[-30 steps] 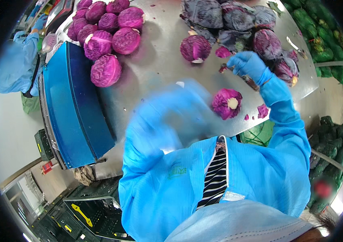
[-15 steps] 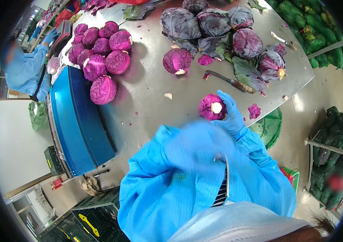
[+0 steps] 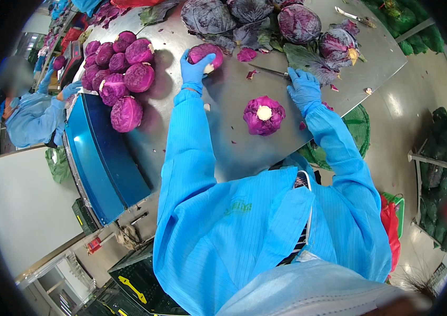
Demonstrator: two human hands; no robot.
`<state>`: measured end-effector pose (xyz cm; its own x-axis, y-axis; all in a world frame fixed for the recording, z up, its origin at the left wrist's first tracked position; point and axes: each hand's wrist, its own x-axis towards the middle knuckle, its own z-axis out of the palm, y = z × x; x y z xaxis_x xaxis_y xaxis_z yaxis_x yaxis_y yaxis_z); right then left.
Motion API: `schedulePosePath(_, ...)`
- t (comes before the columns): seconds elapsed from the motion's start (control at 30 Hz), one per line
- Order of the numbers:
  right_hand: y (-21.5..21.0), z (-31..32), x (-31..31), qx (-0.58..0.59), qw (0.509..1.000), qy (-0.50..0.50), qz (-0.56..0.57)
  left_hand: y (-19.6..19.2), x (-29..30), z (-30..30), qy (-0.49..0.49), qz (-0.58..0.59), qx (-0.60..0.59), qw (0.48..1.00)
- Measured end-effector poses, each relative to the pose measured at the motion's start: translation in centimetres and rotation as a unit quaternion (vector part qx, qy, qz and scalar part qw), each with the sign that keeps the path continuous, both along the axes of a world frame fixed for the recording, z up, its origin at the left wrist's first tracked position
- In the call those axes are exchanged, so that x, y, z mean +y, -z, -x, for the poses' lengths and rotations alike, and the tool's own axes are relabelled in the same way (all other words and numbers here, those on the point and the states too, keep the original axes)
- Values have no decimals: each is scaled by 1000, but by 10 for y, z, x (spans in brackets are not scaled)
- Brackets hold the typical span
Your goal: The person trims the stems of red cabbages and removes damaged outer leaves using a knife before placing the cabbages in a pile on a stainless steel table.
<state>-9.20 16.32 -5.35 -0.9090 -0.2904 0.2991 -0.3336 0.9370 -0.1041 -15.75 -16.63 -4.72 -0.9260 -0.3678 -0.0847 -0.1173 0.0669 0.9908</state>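
Gloved in blue, my left hand (image 3: 194, 68) grips a trimmed red cabbage (image 3: 207, 54) on the steel table, with the cabbage's pale cut stem toward the right. My right hand (image 3: 304, 90) lies over the handle of a knife (image 3: 269, 70), fingers on it; the blade points left along the table. Between my forearms sits another red cabbage (image 3: 265, 115), its round white stem end facing up. A small purple leaf scrap (image 3: 247, 54) lies just beyond the knife.
Trimmed cabbages are heaped at left (image 3: 126, 105) beside a blue chute (image 3: 105, 158). Untrimmed cabbages (image 3: 299, 23) and loose leaves (image 3: 313, 62) lie at the back. A second knife (image 3: 355, 17) is far right. A green mesh basket (image 3: 357, 131) stands below the table edge. A co-worker (image 3: 36, 118) is at left.
My left hand has reached forward to the cabbage near the back pile. My right hand has left the near cabbage and moved onto the knife handle. The near cabbage now stands alone, stem up.
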Motion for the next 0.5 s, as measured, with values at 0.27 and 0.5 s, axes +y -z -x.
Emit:
schedulePosePath(0.27, 5, -26, 29, -117, 984, 68, 114, -39, 40, -68, 94, -431, -203, 874)
schedulePosePath(0.5, -13, -75, 40, -260, 803, 10, 536, -57, 51, -135, 69, -349, -325, 876)
